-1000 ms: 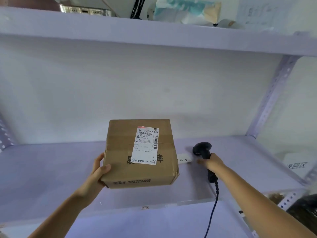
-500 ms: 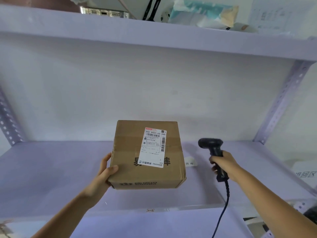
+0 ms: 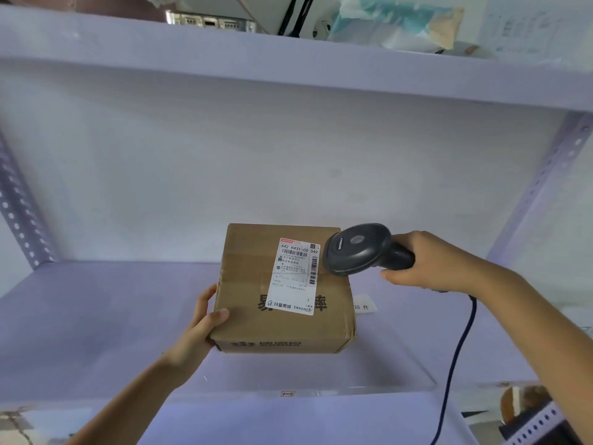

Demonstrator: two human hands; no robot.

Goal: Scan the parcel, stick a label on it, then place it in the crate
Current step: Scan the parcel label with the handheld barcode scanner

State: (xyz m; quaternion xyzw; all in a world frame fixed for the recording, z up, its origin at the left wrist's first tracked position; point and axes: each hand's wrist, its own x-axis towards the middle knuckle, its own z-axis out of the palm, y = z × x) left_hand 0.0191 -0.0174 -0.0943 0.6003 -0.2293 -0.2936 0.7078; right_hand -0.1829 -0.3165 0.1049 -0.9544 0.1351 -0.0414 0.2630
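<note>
A brown cardboard parcel (image 3: 250,293) is held above the pale shelf, its top face towards me. A white shipping label (image 3: 296,277) with barcodes is stuck on that face. My left hand (image 3: 202,329) grips the parcel's near left corner, thumb on top. My right hand (image 3: 439,261) holds a dark corded barcode scanner (image 3: 359,248) by its handle. The scanner's head hangs just above the parcel's far right corner, beside the label's upper right edge. No crate is in view.
The shelf board (image 3: 96,316) runs between perforated uprights at left (image 3: 19,213) and right (image 3: 545,175). A small white tag (image 3: 364,305) lies on the shelf right of the parcel. The scanner's cable (image 3: 455,364) hangs down at right. An upper shelf (image 3: 288,62) carries boxes and bags.
My right hand has lifted the scanner off the shelf and swung it left, over the parcel's label. The parcel has stayed in my left hand.
</note>
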